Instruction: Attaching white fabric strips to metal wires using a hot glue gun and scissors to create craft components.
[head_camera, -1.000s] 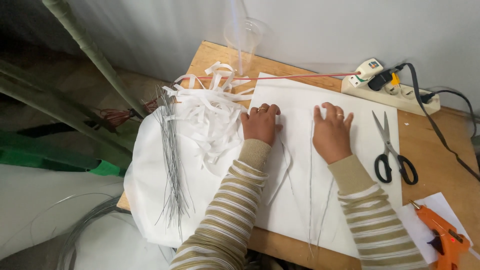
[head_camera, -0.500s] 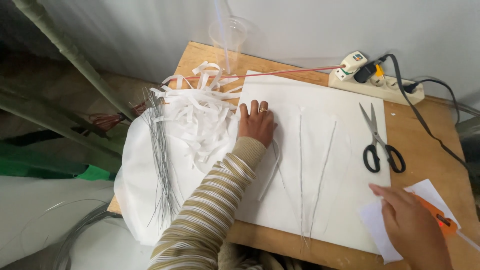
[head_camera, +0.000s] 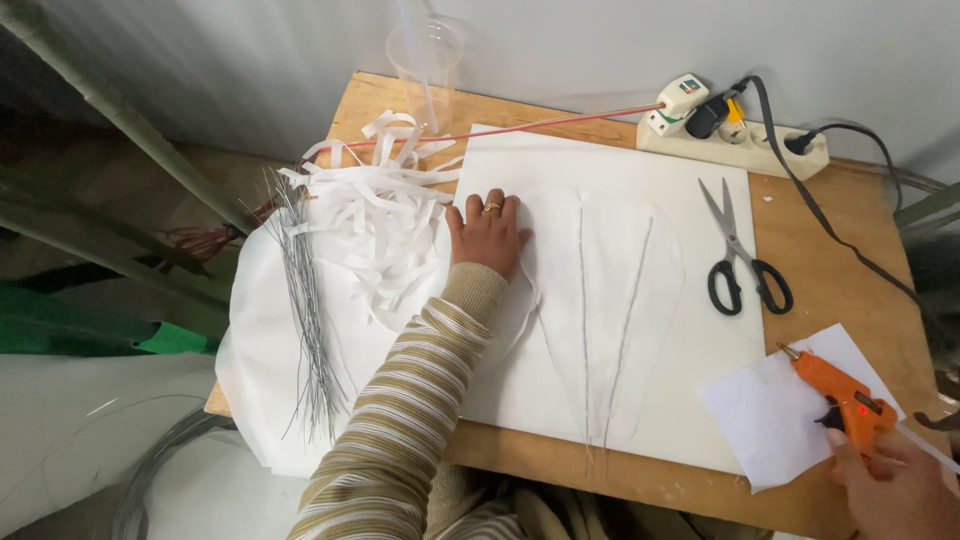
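- Leftmost, a bundle of thin grey wires (head_camera: 305, 330) lies on a white sheet hanging over the table (head_camera: 860, 250) edge; they look springy and light, easiest to lift pinched together near the middle.
- Beside them, a heap of cut white paper strips (head_camera: 375, 230) looks flimsy and apt to scatter.
- The left hand (head_camera: 487, 235) lies flat with its grip released, fingers spread, pressing down a white petal-shaped piece (head_camera: 610, 290) with wires glued along it, on the white board (head_camera: 650, 170); the piece looks soft and easily creased, best held by the wired stem end.
- Black-handled scissors (head_camera: 740, 255) lie apart on the table.
- At the right edge, the right hand (head_camera: 895, 485) has its grip clenched round the handle of an orange glue gun (head_camera: 840, 390), nozzle over a small white sheet (head_camera: 770, 410); its tip is probably hot, so the handle is the place to hold.
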